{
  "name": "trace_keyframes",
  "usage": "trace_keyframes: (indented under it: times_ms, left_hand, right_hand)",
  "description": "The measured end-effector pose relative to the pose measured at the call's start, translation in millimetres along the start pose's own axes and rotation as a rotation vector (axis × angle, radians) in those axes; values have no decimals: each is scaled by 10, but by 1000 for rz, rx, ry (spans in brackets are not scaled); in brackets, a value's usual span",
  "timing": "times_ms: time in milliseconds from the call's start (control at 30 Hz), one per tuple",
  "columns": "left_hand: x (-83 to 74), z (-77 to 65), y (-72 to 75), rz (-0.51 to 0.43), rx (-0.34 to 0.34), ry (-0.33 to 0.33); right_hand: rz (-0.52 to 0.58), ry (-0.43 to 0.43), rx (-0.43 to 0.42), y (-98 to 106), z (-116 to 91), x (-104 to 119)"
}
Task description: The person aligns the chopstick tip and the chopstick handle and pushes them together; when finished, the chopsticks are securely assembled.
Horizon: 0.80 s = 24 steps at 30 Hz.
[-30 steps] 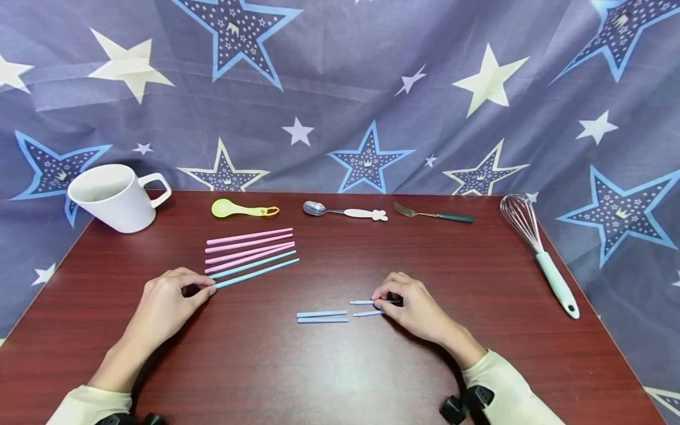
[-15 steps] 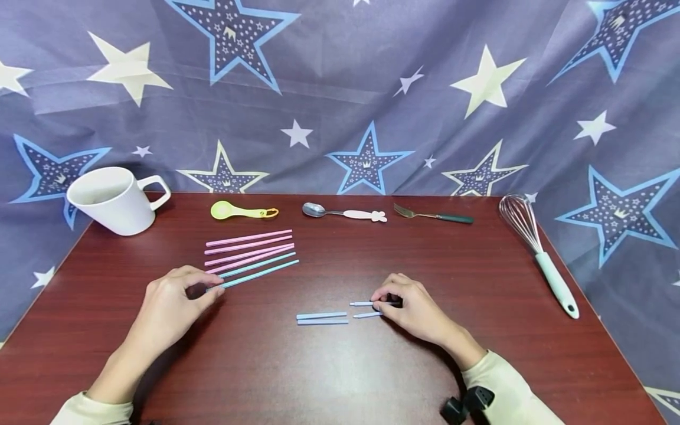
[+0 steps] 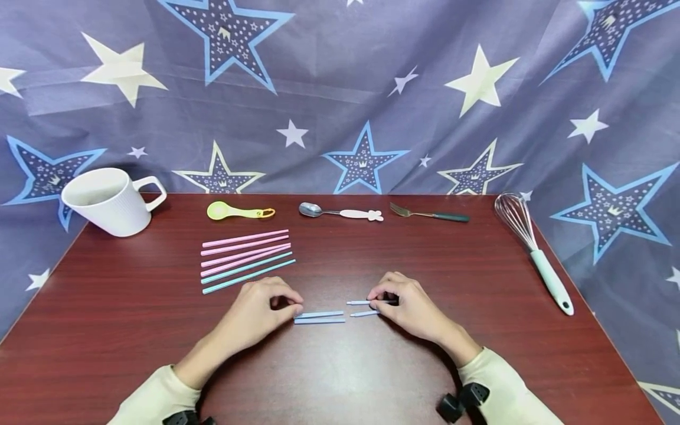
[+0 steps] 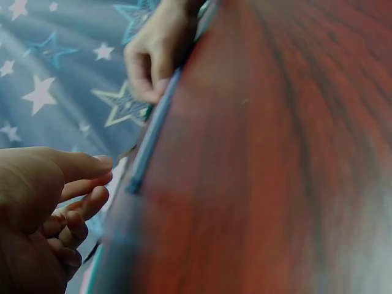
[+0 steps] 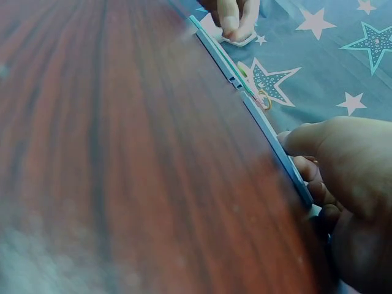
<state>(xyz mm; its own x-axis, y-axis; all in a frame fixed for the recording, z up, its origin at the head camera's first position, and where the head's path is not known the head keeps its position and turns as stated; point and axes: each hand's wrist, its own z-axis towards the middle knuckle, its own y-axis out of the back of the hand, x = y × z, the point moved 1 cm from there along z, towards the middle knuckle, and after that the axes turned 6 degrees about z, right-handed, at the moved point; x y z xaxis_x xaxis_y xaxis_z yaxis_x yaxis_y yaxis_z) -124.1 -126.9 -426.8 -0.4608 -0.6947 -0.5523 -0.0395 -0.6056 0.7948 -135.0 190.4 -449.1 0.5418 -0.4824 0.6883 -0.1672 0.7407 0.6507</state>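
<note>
My left hand is at the left end of two short blue chopstick sections, which lie side by side on the table. In the left wrist view its thumb and fingers are loosely bent, with a gap between them and the blue section. My right hand pinches at two more short blue sections, whose thin peg ends point left toward the first pair. The right wrist view has the thumb against a blue section and bent fingers behind it. Their right ends are hidden under the hand.
Pink chopsticks and teal chopsticks lie left of centre. Along the back are a white mug, a yellow measuring spoon, a spoon and a fork. A whisk lies on the right.
My left hand has left the teal chopsticks and moved right and nearer, to the left end of the blue sections. My right hand stays in place.
</note>
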Motion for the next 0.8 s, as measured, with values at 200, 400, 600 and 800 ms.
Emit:
trace_keyframes:
  times_ms: [200, 400, 600, 800]
  left_hand:
    - [-36, 63, -191, -56, 87, 32]
    - [-25, 83, -213, -63, 80, 37]
    - [-11, 98, -216, -59, 62, 35]
    - [13, 92, -229, -78, 51, 21]
  right_hand:
    - [4, 1, 4, -2, 2, 0]
    - [2, 3, 2, 9, 2, 8]
    - [-3, 7, -3, 9, 2, 11]
    - [-6, 10, -9, 4, -1, 7]
